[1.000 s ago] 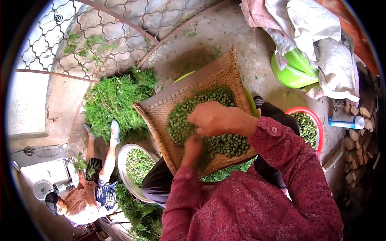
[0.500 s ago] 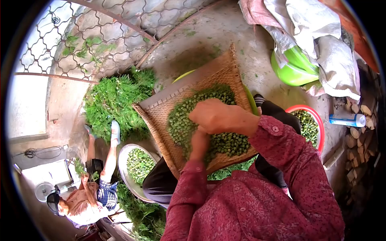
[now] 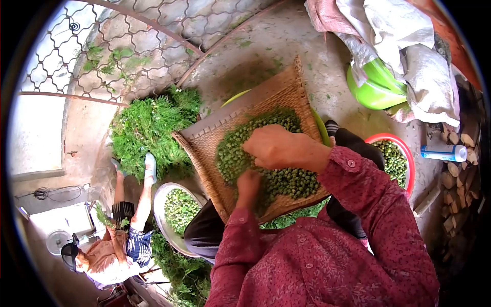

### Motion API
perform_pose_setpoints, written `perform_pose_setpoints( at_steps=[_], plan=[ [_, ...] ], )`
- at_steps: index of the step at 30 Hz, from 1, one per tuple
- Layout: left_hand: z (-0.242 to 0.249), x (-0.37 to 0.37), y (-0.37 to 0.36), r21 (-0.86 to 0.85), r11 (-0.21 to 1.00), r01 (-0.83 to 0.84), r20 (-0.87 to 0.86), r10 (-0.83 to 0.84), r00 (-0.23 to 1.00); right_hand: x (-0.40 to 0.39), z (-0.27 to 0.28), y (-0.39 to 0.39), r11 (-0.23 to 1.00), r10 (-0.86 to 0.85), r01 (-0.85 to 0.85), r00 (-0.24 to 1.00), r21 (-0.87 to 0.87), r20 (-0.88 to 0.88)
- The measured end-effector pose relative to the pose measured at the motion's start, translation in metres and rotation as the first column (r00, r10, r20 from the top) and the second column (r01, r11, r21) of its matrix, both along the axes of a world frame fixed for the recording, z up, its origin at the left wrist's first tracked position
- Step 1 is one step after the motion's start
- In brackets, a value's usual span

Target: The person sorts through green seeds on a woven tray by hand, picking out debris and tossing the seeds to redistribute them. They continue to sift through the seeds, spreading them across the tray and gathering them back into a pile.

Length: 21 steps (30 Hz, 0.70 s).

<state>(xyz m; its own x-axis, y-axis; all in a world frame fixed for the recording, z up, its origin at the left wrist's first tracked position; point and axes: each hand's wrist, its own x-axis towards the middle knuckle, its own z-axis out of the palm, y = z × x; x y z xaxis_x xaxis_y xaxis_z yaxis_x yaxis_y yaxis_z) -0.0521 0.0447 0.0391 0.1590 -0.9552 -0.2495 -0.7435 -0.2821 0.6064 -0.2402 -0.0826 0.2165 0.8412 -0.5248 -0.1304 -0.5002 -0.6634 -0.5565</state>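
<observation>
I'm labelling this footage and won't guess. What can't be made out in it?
In the head view:
- What the right hand grips, if anything: hidden behind the hand itself.
- Fingers of the left hand: blurred.
- Lime-green object under the woven tray: mostly covered by it.
- Print on the blue-and-white cylinder: too small.
- White sack: cut off by the top edge.

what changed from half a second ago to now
The left hand has drawn back from beside the right hand, toward the wearer's body. No grasp or release can be made out. The right hand, woven tray and piled green buds stayed about where they were.
</observation>
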Motion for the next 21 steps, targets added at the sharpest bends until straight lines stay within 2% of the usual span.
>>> perform_pose_setpoints(
  at_steps=[3, 6, 9, 12, 15, 18, 21],
  plan=[
    [-0.008, 0.0, -0.002, -0.084, 0.988, 0.132, 0.038, -0.129, 0.991, 0.002, 0.004, 0.001, 1.0, 0.015, -0.015, 0.999, 0.017, -0.035],
    [-0.009, -0.02, -0.008, -0.082, 0.96, 0.268, 0.283, -0.236, 0.93, 0.001, 0.004, -0.002, 0.999, 0.024, -0.021, 0.997, 0.046, -0.072],
    [0.01, -0.033, -0.01, 0.206, 0.915, 0.347, 0.33, -0.399, 0.855, 0.001, 0.004, -0.003, 0.999, 0.006, -0.003, 0.998, 0.038, -0.065],
    [0.016, -0.03, -0.011, 0.316, 0.873, 0.371, 0.339, -0.47, 0.815, 0.002, 0.005, -0.001, 1.0, -0.019, 0.019, 1.0, 0.011, -0.013],
    [0.013, -0.023, -0.011, 0.299, 0.875, 0.381, 0.293, -0.464, 0.836, 0.004, 0.008, 0.002, 0.999, -0.028, 0.028, 0.999, 0.019, -0.016],
    [0.01, -0.024, -0.012, 0.311, 0.876, 0.369, 0.301, -0.459, 0.836, 0.005, 0.001, 0.001, 0.999, -0.028, 0.029, 0.999, 0.034, -0.016],
    [0.012, -0.025, -0.008, 0.253, 0.887, 0.387, 0.32, -0.454, 0.832, 0.006, 0.0, 0.002, 0.998, -0.021, 0.023, 0.998, 0.051, -0.051]
  ],
)
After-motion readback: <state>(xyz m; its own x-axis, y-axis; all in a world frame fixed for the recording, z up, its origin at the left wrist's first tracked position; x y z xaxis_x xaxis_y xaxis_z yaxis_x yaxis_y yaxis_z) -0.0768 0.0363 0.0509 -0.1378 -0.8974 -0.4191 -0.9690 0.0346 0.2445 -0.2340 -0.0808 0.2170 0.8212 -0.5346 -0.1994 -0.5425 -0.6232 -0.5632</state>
